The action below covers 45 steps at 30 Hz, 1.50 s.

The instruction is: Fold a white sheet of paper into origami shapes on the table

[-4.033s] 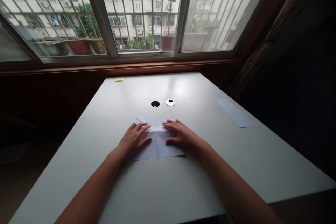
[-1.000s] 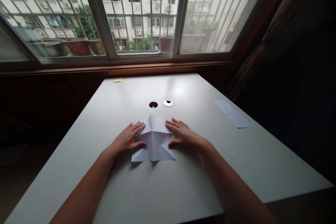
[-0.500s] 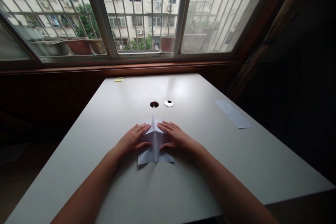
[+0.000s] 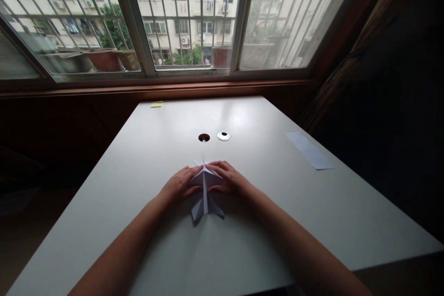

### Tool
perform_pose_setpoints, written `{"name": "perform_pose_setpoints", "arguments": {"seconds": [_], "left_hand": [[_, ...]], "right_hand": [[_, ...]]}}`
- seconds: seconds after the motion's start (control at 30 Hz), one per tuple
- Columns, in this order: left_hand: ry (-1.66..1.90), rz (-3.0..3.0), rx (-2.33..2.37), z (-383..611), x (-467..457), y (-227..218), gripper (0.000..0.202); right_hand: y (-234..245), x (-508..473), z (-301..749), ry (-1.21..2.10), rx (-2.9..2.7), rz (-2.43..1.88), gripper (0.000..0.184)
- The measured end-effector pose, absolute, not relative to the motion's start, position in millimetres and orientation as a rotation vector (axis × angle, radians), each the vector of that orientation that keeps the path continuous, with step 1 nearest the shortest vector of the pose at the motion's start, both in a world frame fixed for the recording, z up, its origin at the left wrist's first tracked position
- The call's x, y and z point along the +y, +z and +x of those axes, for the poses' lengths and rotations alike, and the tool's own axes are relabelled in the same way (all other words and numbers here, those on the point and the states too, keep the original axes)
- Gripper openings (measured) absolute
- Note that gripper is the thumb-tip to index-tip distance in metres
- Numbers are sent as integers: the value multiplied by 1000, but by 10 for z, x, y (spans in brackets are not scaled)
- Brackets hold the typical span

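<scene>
A creased white paper sheet [image 4: 205, 194] stands on the white table [image 4: 222, 240], its sides pushed together so a central ridge rises toward me and a thin point sticks up at the far end. My left hand [image 4: 178, 186] presses against the paper's left side, fingers together. My right hand [image 4: 227, 179] presses against the right side the same way. Both hands squeeze the paper between them.
Beyond the paper are a round cable hole [image 4: 204, 137] and its white cap [image 4: 223, 136]. A pale paper strip [image 4: 310, 150] lies at the right edge, a yellow note [image 4: 156, 104] at the far edge. A barred window [image 4: 187, 18] lies behind.
The paper lay flat, then its sides rose. My hands have slid inward toward each other, collapsing the sheet from a wide star shape into a narrow upright fold.
</scene>
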<state>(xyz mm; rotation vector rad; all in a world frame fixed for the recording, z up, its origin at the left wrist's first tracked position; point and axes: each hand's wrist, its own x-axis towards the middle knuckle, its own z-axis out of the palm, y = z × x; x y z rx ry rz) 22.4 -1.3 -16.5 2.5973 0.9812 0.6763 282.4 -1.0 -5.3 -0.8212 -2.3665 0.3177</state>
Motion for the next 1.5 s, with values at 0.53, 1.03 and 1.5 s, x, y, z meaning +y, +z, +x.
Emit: {"name": "perform_pose_setpoints", "arguments": {"seconds": [0.53,1.03,1.5], "left_hand": [[976,2277,933,329,-118,25,25],[1084,1534,948,351,-206,90,30],[1182,1336,984,354,-122,-70,35]], "right_hand": [[106,-100,2828,717,-1987,-805,21],[307,-226,2743,1196,-1636,-813,24],[99,-188,2704,1658,-1409,-843,50]]}}
